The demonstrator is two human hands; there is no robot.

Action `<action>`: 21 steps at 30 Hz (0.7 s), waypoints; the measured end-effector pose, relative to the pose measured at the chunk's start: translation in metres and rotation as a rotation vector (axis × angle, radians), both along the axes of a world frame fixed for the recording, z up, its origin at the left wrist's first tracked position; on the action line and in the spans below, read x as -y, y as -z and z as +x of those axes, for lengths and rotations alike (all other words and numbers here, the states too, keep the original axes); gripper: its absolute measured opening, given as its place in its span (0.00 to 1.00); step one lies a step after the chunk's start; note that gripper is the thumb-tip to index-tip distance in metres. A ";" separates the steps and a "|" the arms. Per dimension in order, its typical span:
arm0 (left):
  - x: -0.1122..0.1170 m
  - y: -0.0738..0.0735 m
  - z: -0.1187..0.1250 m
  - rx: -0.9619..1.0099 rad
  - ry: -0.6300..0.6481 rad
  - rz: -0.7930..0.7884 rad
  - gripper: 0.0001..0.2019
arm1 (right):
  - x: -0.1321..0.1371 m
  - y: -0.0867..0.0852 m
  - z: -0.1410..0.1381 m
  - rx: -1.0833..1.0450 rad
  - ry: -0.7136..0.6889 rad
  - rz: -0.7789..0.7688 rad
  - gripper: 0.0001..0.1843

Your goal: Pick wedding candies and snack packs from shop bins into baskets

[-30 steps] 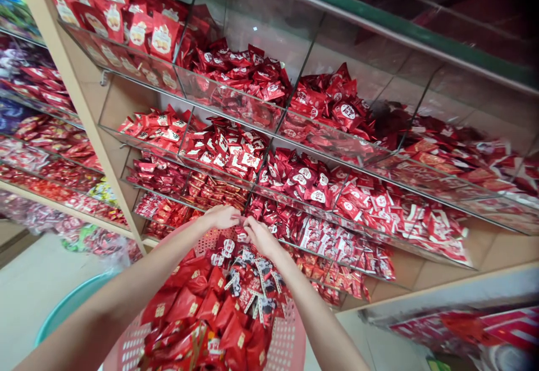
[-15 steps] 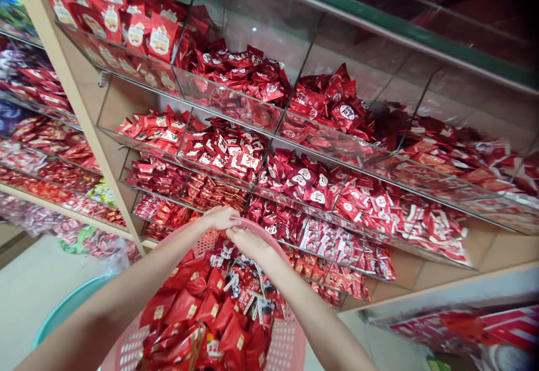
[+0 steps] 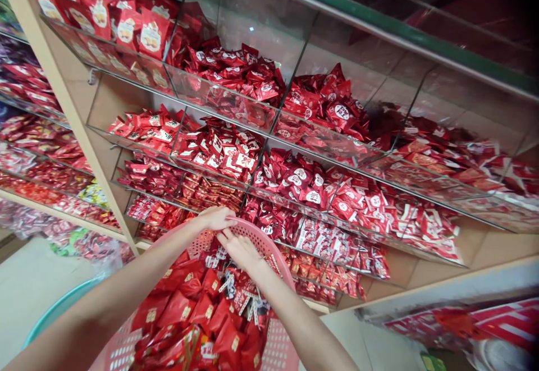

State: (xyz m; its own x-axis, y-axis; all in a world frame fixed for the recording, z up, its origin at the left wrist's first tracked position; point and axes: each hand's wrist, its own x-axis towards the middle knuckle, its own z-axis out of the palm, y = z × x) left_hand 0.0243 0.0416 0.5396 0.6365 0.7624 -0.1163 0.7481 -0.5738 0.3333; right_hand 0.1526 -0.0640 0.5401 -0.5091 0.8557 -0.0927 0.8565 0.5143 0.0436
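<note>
A pink plastic basket [image 3: 281,337] with a holed wall stands below me, heaped with red snack packets [image 3: 181,306]. Black-and-white printed packets [image 3: 246,292] lie at its right side. My left hand [image 3: 217,218] is closed over the far rim of the basket. Just inside that rim, my right hand [image 3: 238,247] hovers above the packets, close to my left fingers. Its fingers reach out to the left, and nothing shows in them.
Ahead, glass-fronted shelves [image 3: 269,121] hold piles of red wrapped snacks in divided compartments. A wooden upright [image 3: 69,96] separates them from more shelves at left. A teal tub [image 3: 54,309] sits on the floor at lower left; bagged goods [image 3: 484,326] lie at lower right.
My right hand has slid off the rim and down into the basket, slightly leftward. My left hand stays on the rim. The whole view has shifted a little.
</note>
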 end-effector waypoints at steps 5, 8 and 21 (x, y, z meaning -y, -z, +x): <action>-0.002 0.001 0.000 0.004 0.013 -0.010 0.19 | -0.009 -0.009 0.045 -0.133 0.300 0.085 0.16; -0.003 0.001 0.000 -0.003 0.007 -0.014 0.20 | -0.022 -0.009 0.073 -0.159 0.536 0.133 0.12; 0.003 -0.006 0.000 -0.016 -0.026 -0.026 0.21 | -0.032 -0.001 0.092 -0.150 0.634 0.109 0.12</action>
